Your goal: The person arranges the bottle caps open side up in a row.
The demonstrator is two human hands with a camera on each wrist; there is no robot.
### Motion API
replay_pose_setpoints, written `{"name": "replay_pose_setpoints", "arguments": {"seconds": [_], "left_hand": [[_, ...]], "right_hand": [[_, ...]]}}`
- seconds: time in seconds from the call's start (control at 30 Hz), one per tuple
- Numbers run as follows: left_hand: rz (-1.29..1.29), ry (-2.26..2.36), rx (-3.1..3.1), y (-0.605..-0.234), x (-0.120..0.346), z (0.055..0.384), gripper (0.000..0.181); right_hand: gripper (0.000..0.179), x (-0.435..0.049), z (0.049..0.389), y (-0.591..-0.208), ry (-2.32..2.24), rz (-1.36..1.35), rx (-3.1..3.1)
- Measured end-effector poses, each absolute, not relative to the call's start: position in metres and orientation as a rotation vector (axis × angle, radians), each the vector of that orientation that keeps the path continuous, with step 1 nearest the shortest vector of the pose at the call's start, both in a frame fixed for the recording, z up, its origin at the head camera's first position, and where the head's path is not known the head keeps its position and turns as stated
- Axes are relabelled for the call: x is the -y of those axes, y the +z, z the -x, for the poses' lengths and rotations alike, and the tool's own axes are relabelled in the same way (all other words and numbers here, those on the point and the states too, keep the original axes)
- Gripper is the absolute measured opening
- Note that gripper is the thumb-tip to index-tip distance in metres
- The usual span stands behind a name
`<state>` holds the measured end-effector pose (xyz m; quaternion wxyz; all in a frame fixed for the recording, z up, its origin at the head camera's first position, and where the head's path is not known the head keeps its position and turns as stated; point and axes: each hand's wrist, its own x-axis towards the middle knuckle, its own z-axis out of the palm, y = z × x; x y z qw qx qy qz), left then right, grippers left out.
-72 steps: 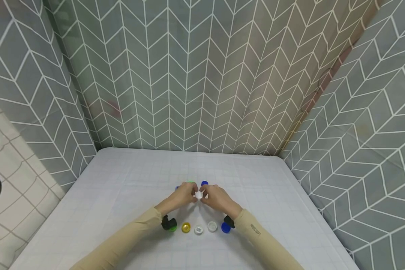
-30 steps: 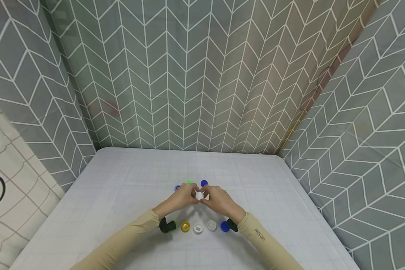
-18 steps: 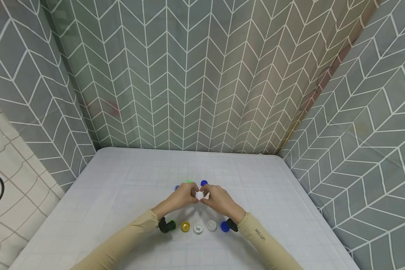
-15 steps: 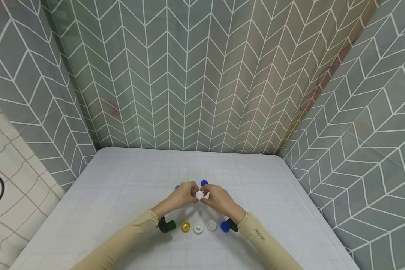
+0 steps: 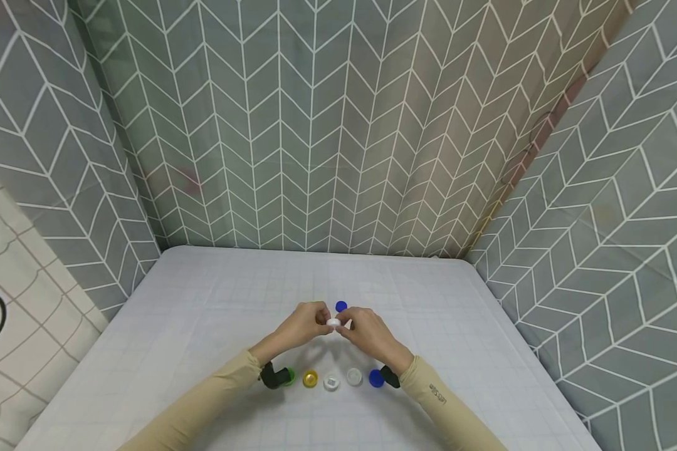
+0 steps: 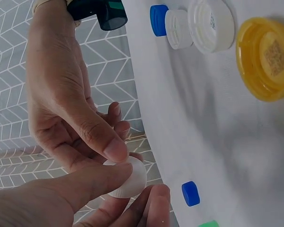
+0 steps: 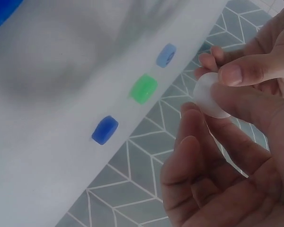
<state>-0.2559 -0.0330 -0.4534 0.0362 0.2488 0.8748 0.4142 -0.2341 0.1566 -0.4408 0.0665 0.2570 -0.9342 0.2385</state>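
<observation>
A white bottle cap is held up between both hands above the table. My left hand pinches it from the left between thumb and fingers, and my right hand pinches it from the right. In the left wrist view the ridged side of the white cap shows under the left thumb. From the right wrist its pale round face shows between the two thumbs. Beyond the hands lie a dark blue cap, a green cap and a light blue cap, which the left hand hides in the head view.
Nearer the body runs a row of caps: green, yellow, white, another white and blue. Black wrist cameras hang close over the row's ends. Patterned curtains surround the white-covered table.
The white cap has tipped from showing its round face to nearly edge-on in the head view. The left hand has turned and risen slightly, now covering the light blue cap.
</observation>
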Motion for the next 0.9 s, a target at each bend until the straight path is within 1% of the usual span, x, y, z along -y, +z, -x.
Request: {"name": "replay_pose_setpoints", "arguments": {"seconds": [0.43, 0.77, 0.9], "left_hand": [[-0.778, 1.3, -2.656, -0.4508, 0.0342, 0.2551, 0.017], [-0.797, 1.303, -2.657, -0.4535, 0.035, 0.2559, 0.013], [-0.799, 1.303, -2.66, -0.4533, 0.035, 0.2552, 0.015]], "right_hand": [[0.007, -0.1594, 0.2335, -0.441, 0.744, -0.793, 2.789], [0.012, -0.1604, 0.2329, -0.4442, 0.776, -0.815, 2.795], [0.013, -0.1605, 0.2312, -0.4447, 0.764, -0.825, 2.784]]}}
